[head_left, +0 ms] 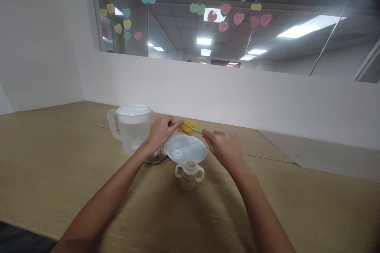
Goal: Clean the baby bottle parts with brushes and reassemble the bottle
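Note:
My right hand (224, 146) is closed around the thin green handle of a sponge brush (188, 127) with a yellow head. Opposite it, my left hand (162, 129) pinches a small clear piece (179, 125) against the sponge; its exact kind is hard to make out. Both hands are raised above a white bowl (197, 152), in which a white ring-shaped cap (177, 153) lies. Nearer to me, a translucent baby bottle (189, 181) with two handles and red print stands upright, its top uncovered.
A lidded translucent pitcher (133, 132) stands left of the bowl. Beside it, partly behind my left forearm, lies a round metal dish (154, 160) with something small on it. A white wall (208, 87) with a window above closes off the back of the wooden table (297, 205).

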The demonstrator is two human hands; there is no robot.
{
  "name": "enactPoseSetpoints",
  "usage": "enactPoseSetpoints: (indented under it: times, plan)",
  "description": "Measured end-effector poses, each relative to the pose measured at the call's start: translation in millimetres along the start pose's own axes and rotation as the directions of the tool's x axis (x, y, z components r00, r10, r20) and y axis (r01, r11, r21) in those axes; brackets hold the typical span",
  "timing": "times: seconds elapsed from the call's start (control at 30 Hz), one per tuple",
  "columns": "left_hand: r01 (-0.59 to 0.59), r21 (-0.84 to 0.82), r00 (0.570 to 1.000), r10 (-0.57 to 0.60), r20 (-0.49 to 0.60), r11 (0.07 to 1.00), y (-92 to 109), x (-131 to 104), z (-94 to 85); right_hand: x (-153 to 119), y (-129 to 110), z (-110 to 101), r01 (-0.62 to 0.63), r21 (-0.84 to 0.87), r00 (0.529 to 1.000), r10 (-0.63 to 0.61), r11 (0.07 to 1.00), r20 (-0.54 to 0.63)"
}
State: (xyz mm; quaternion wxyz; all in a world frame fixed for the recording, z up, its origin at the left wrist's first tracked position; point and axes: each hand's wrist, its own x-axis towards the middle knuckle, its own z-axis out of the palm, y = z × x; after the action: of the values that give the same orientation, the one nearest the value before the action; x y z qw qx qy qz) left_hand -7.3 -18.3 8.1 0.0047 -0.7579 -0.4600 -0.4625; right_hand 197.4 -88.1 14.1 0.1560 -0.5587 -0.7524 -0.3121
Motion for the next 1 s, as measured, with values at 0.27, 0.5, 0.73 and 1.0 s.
enactPoseSetpoints:
  times: [0.27, 0.5, 0.73, 1.0]
  plan:
    - [-0.007, 0.079, 0.997, 0.001, 0.080, 0.997, 0, -2, 2.6, 1, -2, 0, 0.029, 0.014, 0.999, -0.029, 0.999, 0.036]
    - [0.013, 0.036, 0.996, -0.016, 0.093, 0.999, 0, -2, 1.0, 2, -1, 0, 0.027, 0.013, 0.999, -0.027, 1.000, 0.030]
    - [-0.131, 0.089, 0.987, 0.121, 0.104, 0.987, -5, -1, 4.0, 1, 4, -1, -0.047, 0.010, 0.999, 0.047, 0.999, 0.016]
    - [-0.405, 0.160, 0.914, 0.395, 0.091, 0.900, -17, 0, 4.6, 0, 4, -6, -0.068, 0.035, 0.995, 0.065, 0.997, 0.076]
